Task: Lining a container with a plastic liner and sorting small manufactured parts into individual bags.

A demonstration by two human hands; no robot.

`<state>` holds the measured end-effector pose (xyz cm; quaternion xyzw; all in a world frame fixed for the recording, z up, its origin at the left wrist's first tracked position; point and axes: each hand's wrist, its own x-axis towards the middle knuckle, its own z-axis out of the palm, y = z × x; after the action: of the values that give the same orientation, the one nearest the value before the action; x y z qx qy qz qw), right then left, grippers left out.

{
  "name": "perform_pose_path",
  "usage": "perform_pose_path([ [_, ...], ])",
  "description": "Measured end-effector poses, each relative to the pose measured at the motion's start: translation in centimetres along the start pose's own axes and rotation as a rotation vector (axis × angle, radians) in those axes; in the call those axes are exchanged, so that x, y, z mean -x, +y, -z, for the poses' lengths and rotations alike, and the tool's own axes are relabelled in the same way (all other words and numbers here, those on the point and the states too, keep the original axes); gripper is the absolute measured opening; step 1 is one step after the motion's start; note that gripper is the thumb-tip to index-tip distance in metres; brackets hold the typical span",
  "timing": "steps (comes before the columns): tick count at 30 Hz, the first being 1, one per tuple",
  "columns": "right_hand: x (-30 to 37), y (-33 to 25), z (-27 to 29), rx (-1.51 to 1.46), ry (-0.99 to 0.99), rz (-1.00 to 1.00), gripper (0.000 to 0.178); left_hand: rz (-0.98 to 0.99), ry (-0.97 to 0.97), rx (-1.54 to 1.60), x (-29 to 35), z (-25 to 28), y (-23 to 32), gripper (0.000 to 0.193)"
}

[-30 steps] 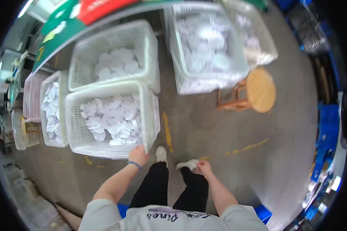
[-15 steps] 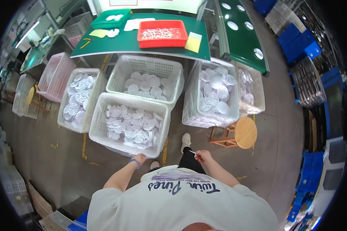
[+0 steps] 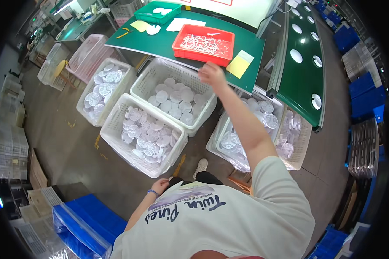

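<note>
My right hand (image 3: 212, 75) is stretched forward at the near edge of a red tray (image 3: 199, 55) on the green table. Its fingers look bent and slightly blurred, and I cannot make out anything in them. Small white sticks (image 3: 197, 43) lie in the tray, and one white stick (image 3: 212, 34) shows apart from the others near the tray's far side. Low by my body, my left hand (image 3: 161, 185) has curled fingers with nothing visible in them; a blue band circles that wrist. The nearest white crate (image 3: 112, 134) holds many clear round plastic pieces (image 3: 148, 134).
Another white crate (image 3: 136, 88) with round pieces touches the near one. More filled crates stand left and right. A green conveyor (image 3: 300, 82) carries white discs at the right. Orange-handled pliers (image 3: 124, 33), a green tray (image 3: 153, 18) and yellow paper (image 3: 239, 67) lie on the table.
My right hand has moved from beside my body, where it held a thin white stick, forward to the red tray. A separate white stick now shows at the tray. My view has turned.
</note>
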<state>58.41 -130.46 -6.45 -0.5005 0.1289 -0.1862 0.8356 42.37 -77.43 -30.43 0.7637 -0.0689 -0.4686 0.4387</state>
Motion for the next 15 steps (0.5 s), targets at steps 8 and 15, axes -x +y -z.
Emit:
perform_pose_path([
  [8,22.2,21.6,10.3,0.392,0.045,-0.776,0.024,0.197,0.173,-0.13,0.5,1.3,-1.3,0.03],
  [15,33.7,21.4,18.9,0.999,-0.258,-0.913,0.024,0.248,0.425,0.069,-1.4,3.3,0.4,0.022],
])
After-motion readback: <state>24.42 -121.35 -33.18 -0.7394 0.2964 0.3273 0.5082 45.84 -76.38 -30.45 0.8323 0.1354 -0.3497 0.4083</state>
